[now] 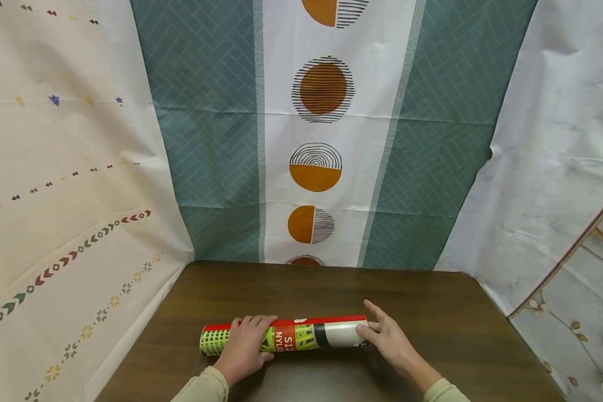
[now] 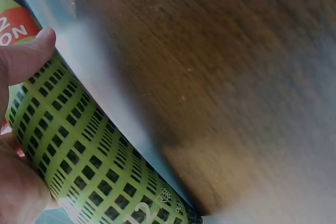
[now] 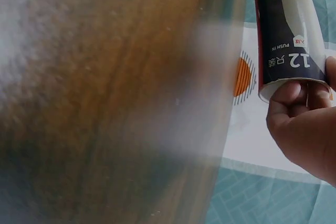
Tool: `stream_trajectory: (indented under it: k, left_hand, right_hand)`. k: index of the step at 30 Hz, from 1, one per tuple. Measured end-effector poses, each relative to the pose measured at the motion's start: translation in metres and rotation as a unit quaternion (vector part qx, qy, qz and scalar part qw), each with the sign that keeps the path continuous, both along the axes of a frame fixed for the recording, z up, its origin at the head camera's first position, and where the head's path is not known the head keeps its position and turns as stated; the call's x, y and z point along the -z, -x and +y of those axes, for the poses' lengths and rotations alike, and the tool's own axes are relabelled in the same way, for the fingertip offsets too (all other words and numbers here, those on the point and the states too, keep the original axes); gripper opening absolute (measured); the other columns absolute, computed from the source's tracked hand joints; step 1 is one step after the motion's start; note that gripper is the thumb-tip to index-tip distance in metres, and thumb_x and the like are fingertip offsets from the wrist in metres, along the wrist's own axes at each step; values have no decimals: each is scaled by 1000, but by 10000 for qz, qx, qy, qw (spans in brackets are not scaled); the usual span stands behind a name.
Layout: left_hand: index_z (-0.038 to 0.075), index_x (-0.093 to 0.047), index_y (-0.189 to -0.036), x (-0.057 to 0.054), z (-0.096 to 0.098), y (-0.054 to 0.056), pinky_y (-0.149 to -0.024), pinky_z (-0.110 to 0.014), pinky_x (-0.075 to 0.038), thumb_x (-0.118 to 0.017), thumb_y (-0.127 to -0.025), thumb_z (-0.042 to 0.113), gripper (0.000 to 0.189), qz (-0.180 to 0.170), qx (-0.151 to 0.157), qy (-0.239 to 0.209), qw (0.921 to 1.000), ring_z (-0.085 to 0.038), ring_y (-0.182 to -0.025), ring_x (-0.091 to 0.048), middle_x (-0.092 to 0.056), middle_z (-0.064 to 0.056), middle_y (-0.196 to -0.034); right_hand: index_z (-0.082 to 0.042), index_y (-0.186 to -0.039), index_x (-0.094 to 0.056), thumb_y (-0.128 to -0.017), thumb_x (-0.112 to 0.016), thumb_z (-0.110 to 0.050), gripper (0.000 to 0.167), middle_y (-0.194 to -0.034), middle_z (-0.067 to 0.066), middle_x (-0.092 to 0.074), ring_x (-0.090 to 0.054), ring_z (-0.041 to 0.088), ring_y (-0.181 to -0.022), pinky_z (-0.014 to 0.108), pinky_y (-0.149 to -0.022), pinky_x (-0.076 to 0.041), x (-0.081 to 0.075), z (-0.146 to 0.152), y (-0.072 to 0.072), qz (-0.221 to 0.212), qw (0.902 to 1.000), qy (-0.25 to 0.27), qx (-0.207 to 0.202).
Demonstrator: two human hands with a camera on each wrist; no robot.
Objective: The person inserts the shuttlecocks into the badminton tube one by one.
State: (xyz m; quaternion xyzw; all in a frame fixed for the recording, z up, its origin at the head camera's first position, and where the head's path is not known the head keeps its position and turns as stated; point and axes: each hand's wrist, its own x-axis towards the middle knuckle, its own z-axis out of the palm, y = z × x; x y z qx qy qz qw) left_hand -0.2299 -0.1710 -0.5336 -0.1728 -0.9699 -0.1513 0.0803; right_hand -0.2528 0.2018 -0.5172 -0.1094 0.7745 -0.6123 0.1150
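Observation:
A long cylindrical shuttlecock tube [image 1: 306, 333] lies sideways over the table, printed lime green, red, black and white. Round its left half my left hand [image 1: 246, 343] grips from above, fingers over the far side and thumb [image 2: 39, 48] along the near side. My right hand [image 1: 389, 340] is at the right end, one finger stretched outward, the thumb at the edge. In the right wrist view, bent fingers [image 3: 286, 93] reach the tube's rim [image 3: 268, 90] at that end, partly hiding its mouth. What lies inside the tube is hidden.
The dark brown wooden table [image 1: 221, 290] extends under and beyond the tube. Behind it hangs a green and white curtain [image 1: 211, 167] with orange circles. Patterned cloths hang along the left [image 1: 80, 223] and right [image 1: 548, 195] sides.

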Motion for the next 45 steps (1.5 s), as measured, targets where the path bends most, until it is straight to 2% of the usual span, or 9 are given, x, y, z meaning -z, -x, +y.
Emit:
stream_trajectory:
  k: [4,14,17,20,24,29,33,40,45]
  left_hand:
    - [15,-60,-146,0,0,0,-105,-70,-44,-98,-76,37,83,-57,30,28,10000,-36,-122,-64,-70,-9,-134]
    - [14,-59,-148,-7,-6,-2,-99,-65,-50,-96,-76,43,85,-118,239,119,9996,-35,-119,-66,-71,-8,-134]
    - [14,-60,-147,-6,-11,-4,-96,-61,-52,-97,-76,42,84,-70,261,84,9996,-32,-119,-68,-71,-6,-133]
    - [13,-61,-146,-5,-15,-4,-93,-59,-52,-97,-77,41,83,-43,198,-57,9998,-31,-117,-68,-72,-7,-133]
    - [12,-63,-144,-5,-19,2,-90,-61,-51,-97,-75,40,82,48,-225,-171,9996,-34,-115,-68,-73,-11,-130]
    - [11,-64,-141,-7,-29,13,-84,-63,-52,-99,-73,39,82,461,-1101,-12,9928,-38,-111,-69,-73,-15,-127]
    - [8,-63,-142,-5,-33,22,-84,-65,-52,-98,-75,38,81,503,-1647,68,9850,-42,-112,-68,-72,-19,-128]
    - [2,-61,-141,-1,-25,36,-85,-72,-49,-98,-75,35,82,372,-2076,-68,9775,-48,-112,-66,-71,-25,-126]
    - [0,-60,-141,3,-15,43,-86,-74,-48,-97,-76,33,82,233,-2348,-166,9716,-49,-111,-65,-70,-27,-124]
  right_hand:
    - [0,-170,-13,-107,-67,-25,86,-140,32,-66,-70,30,-126,51,-111,-54,1,1,-1,-22,9998,105,-186]
    - [-2,-169,-21,-107,-67,-24,80,-133,28,-71,-71,24,-122,65,-120,-39,0,13,9,-26,9999,55,118]
    - [-4,-168,-25,-107,-66,-22,76,-133,28,-72,-70,24,-122,61,-119,-41,-1,19,15,-51,9993,23,377]
    - [-4,-166,-32,-107,-66,-22,70,-132,23,-73,-70,22,-113,48,-107,-51,-3,23,22,-105,9973,-6,721]
    - [-7,-166,-33,-110,-62,-23,65,-125,10,-78,-71,18,-101,35,-90,-56,-8,33,32,-253,9936,222,1077]
    - [-9,-166,-33,-112,-58,-29,62,-118,-11,-79,-72,6,-101,30,-93,-57,-11,59,35,-287,9893,422,1368]
    - [-6,-163,-36,-111,-59,-34,63,-115,-19,-78,-71,3,-101,28,-93,-57,-12,80,34,-268,9876,450,1480]
    - [-1,-161,-38,-111,-59,-34,63,-111,-22,-77,-71,2,-100,25,-90,-58,-8,101,30,-333,9834,540,1699]
    - [0,-160,-39,-111,-60,-34,63,-107,-23,-77,-71,1,-98,25,-89,-58,-5,107,28,-309,9818,532,1795]
